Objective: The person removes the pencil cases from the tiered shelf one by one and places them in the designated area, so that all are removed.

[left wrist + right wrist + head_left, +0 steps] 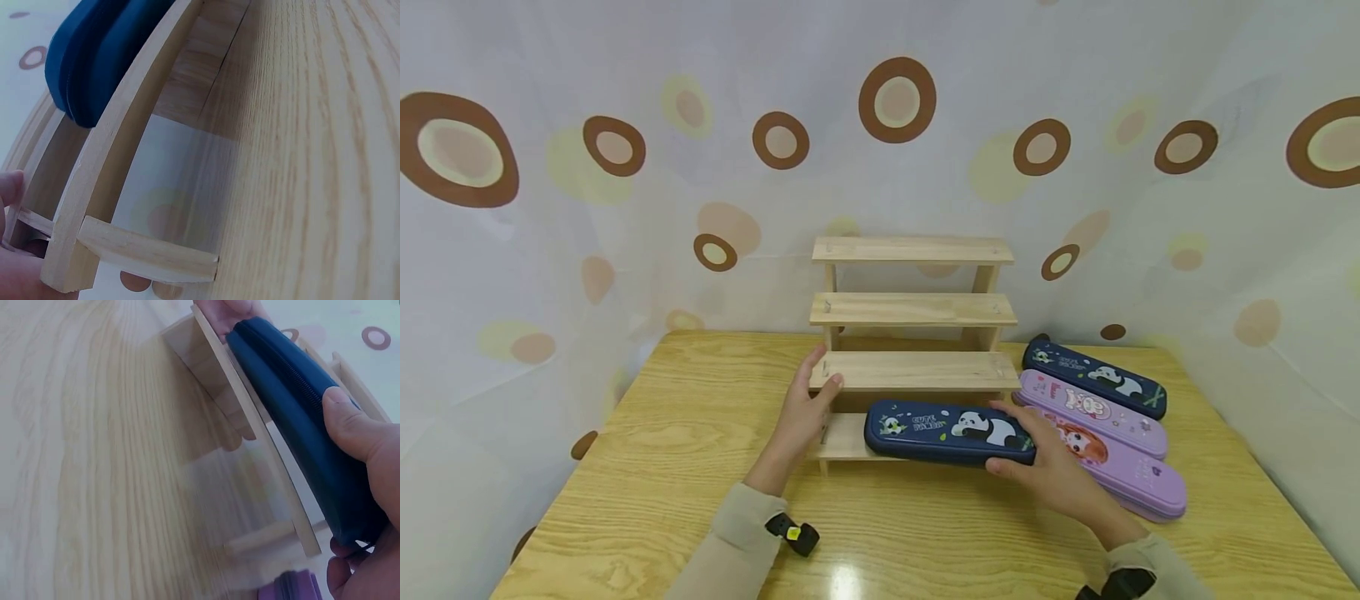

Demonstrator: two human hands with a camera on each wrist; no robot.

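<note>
A stepped wooden display rack [913,367] stands on the table with several tiers. My left hand [801,410] holds its left side, the thumb on the front of the second tier from the bottom and the fingers along the tier's end. My right hand [1052,462] grips the right end of a dark blue panda pencil case [917,433], thumb on the near zippered side [287,394] and fingers on the far side. The case lies lengthwise over the bottom tier [846,437], covering most of it. In the left wrist view the case's blue end [103,62] shows above the tier.
Right of the rack lie another dark blue panda pencil case [1097,379], a purple one with a rabbit [1090,406] and a purple one with a girl [1142,479], side by side. A patterned cloth [850,183] hangs behind the wooden table [700,433].
</note>
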